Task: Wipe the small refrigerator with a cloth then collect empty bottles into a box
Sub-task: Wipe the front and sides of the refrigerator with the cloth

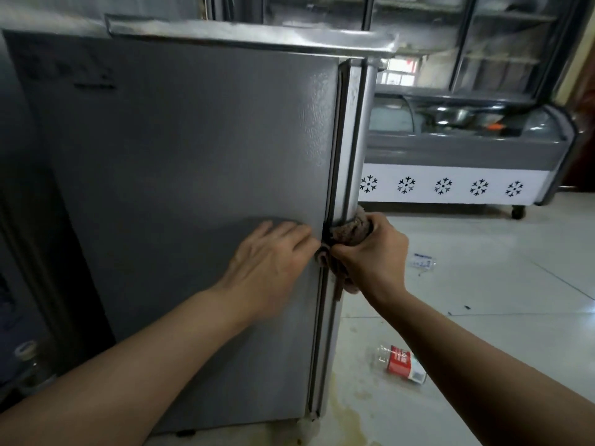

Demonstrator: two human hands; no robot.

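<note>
The small grey refrigerator (pixel 180 175) fills the left and middle of the head view, side panel facing me. My left hand (pixel 267 259) lies flat on that panel near its right edge, fingers spread. My right hand (pixel 373 252) grips a brownish cloth (pixel 349 228) pressed around the rounded front corner of the refrigerator, part of it hanging below my fist. An empty clear bottle with a red label (pixel 401 363) lies on the floor to the right. A second clear bottle with a blue label (pixel 423 260) lies farther back.
A chest freezer with a curved glass lid and snowflake marks (pixel 450 185) stands behind on wheels. Tall glass-door cabinets (pixel 483 43) rise beyond it. A jar top (pixel 25 352) shows at the lower left. The white tiled floor (pixel 499 300) has yellow stains near the refrigerator's base.
</note>
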